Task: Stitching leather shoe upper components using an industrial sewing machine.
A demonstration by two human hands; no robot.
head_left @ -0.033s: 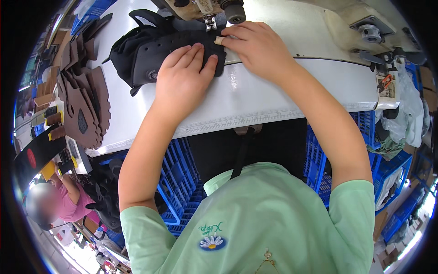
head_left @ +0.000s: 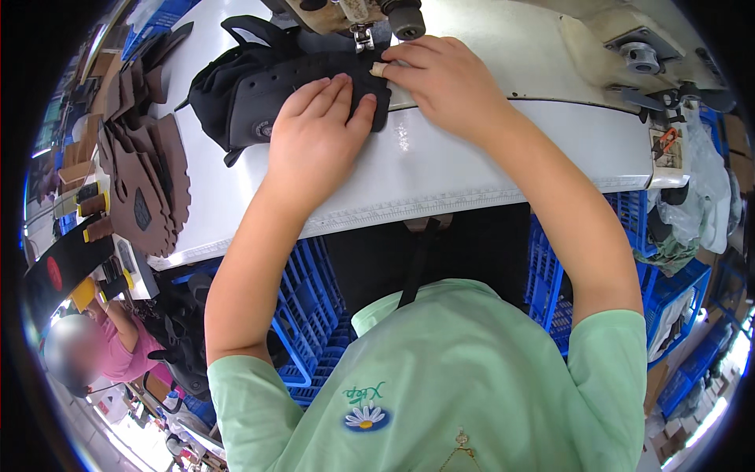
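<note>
A black shoe upper (head_left: 252, 98) with punched holes and a small round emblem lies on the sewing machine bed, its far edge close to the presser foot (head_left: 362, 39). My left hand (head_left: 321, 130) rests flat on the upper, its fingers stretched out and pressing down on the material. At the upper's right edge is my right hand (head_left: 448, 85). Its front fingertips, one wrapped in beige tape, are brought together on that edge, while the other fingers bend toward the machine head. Part of the upper is hidden beneath my left hand.
Brown cut shoe pieces (head_left: 145, 177) are stacked left of the upper. Thread spools (head_left: 96, 216) stand farther left, near a person in pink (head_left: 130, 350). Blue crates (head_left: 311, 307) sit below the table's ruled front edge (head_left: 393, 208). A clear plastic bag (head_left: 700, 189) hangs at right.
</note>
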